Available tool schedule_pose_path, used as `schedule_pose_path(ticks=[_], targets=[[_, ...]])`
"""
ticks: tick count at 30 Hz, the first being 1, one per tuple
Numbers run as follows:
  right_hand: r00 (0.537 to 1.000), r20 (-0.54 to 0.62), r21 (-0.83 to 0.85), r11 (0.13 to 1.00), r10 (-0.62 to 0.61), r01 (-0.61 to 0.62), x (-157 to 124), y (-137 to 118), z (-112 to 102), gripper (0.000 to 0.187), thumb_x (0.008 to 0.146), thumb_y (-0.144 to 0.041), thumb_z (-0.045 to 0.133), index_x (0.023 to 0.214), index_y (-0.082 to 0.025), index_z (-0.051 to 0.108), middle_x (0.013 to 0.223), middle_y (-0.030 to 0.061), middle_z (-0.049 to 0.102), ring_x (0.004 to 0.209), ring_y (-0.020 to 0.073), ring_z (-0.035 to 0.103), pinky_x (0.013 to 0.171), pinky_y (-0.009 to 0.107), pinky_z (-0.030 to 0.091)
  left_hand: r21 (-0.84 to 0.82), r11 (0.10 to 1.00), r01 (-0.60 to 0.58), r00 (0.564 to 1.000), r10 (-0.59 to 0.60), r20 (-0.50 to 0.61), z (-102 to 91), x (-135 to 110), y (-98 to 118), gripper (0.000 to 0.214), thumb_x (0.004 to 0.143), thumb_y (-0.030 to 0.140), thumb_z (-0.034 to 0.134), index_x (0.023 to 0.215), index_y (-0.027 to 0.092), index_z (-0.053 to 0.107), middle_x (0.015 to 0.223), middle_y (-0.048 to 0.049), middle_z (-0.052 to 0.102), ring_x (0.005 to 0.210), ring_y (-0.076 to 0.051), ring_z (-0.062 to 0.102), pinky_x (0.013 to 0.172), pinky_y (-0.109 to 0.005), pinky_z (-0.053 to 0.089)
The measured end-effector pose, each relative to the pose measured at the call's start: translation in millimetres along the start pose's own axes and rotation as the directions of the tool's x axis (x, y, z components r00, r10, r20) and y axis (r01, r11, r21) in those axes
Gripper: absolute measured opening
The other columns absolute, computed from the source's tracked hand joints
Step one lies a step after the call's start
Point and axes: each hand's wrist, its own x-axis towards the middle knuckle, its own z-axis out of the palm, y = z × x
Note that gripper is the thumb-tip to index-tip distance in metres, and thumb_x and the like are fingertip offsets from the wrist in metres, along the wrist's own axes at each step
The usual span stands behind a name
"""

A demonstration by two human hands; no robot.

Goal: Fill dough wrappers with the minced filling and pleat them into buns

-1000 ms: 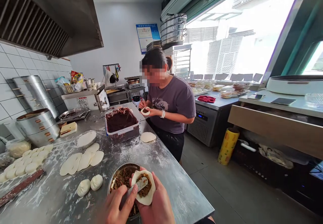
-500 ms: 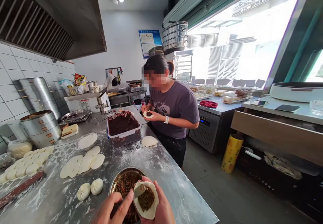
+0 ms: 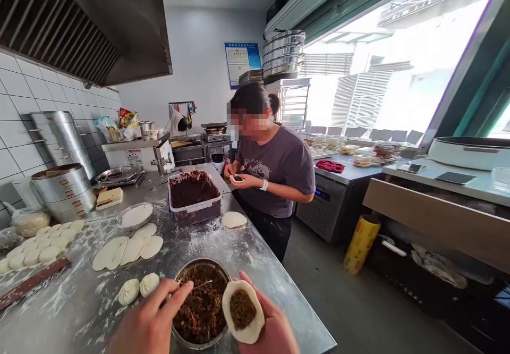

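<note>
Fingers (image 3: 176,303) of the left hand (image 3: 147,323) are closed in a pinch on a thin silver metal tool (image 3: 204,284); the grip seems high on it, likely keeping the skin out of the food. Taking twelve o'clock as straight ahead from the round, silver-coloured steel bowl (image 3: 203,263), this hand comes in from eight o'clock, its index fingertip above the brown, orange-flecked chopped filling (image 3: 203,317). At three o'clock, just beside the rim, the right hand (image 3: 277,325) is half curled, palm up, beneath an oval of soft white dough (image 3: 255,329) with brown filling in its middle. That cupped hold probably makes a hollow that stops the load sliding out, and nearness to the bowl keeps the transfer short. Two round, white pleated dough buns (image 3: 129,292) sit at nine to ten o'clock, seemingly aside from the hands' path. Overlapping flat white dough rounds (image 3: 133,250) lie at ten on the flour-dusted grey steel table (image 3: 289,298), the flour likely preventing sticking. A rectangular translucent plastic tub (image 3: 207,203) of dark paste stands at twelve, within reach of the co-worker (image 3: 274,168) beyond.
</note>
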Motion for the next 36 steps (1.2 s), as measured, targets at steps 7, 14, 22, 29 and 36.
schedule_pose_path(ticks=[7, 14, 22, 29, 36], targets=[[0.995, -0.101, 0.101, 0.995, 0.006, 0.004, -13.2, -16.4, -15.7, 0.023, 0.078, -0.015, 0.066, 0.1, -0.015, 0.071, 0.081, 0.01, 0.081, 0.088, 0.0305, 0.078, 0.074, 0.045, 0.066, 0.098, 0.988, 0.117, 0.917, -0.145, 0.372, -13.1, 39.0, -12.7, 0.049, 0.09, 0.009, 0.032, 0.113, 0.027, 0.072, 0.102, -0.0078, 0.072, 0.087, -0.027, 0.074, 0.075, -0.039, 0.055], [0.977, -0.109, 0.223, 0.963, 0.181, -0.154, -18.0, -3.2, -18.2, 0.011, 0.084, -0.013, 0.063, 0.092, -0.011, 0.07, 0.076, 0.013, 0.079, 0.084, 0.0293, 0.078, 0.072, 0.043, 0.067, -0.033, 0.998, 0.061, 0.88, -0.038, 0.473, -6.9, 58.0, -8.6, 0.032, 0.084, 0.016, 0.047, 0.088, 0.028, 0.076, 0.096, -0.0039, 0.077, 0.091, -0.027, 0.074, 0.08, -0.036, 0.05], [0.983, -0.122, 0.155, 0.981, 0.136, -0.116, -11.6, -0.2, -31.0, 0.023, 0.072, -0.011, 0.072, 0.095, -0.012, 0.07, 0.074, 0.0117, 0.079, 0.076, 0.0292, 0.078, 0.068, 0.04, 0.066, -0.24, 0.962, 0.13, 0.844, 0.02, 0.536, -13.9, 67.7, -6.8, 0.04, 0.08, 0.016, 0.05, 0.098, 0.034, 0.081, 0.105, 0.0012, 0.081, 0.1, -0.024, 0.072, 0.086, -0.032, 0.045], [0.971, -0.201, 0.14, 0.984, 0.133, -0.106, -13.1, -2.9, -29.3, 0.016, 0.087, -0.02, 0.061, 0.099, -0.014, 0.069, 0.075, 0.0115, 0.079, 0.076, 0.0273, 0.078, 0.066, 0.037, 0.063, -0.383, 0.871, 0.307, 0.718, 0.052, 0.694, -0.8, 81.6, -26.9, 0.04, 0.07, 0.019, 0.056, 0.095, 0.031, 0.084, 0.08, 0.0018, 0.08, 0.071, -0.017, 0.068, 0.064, -0.026, 0.043], [0.994, 0.012, 0.075, 0.991, 0.113, -0.114, 1.6, 1.2, -44.2, 0.026, 0.074, -0.008, 0.07, 0.098, -0.016, 0.067, 0.076, 0.0058, 0.08, 0.079, 0.0259, 0.077, 0.069, 0.036, 0.063, -0.47, 0.715, 0.518, 0.648, 0.031, 0.761, 7.7, 82.9, -42.4, 0.043, 0.065, 0.022, 0.055, 0.096, 0.024, 0.084, 0.068, 0.0002, 0.073, 0.058, -0.013, 0.056, 0.054, -0.023, 0.036]])
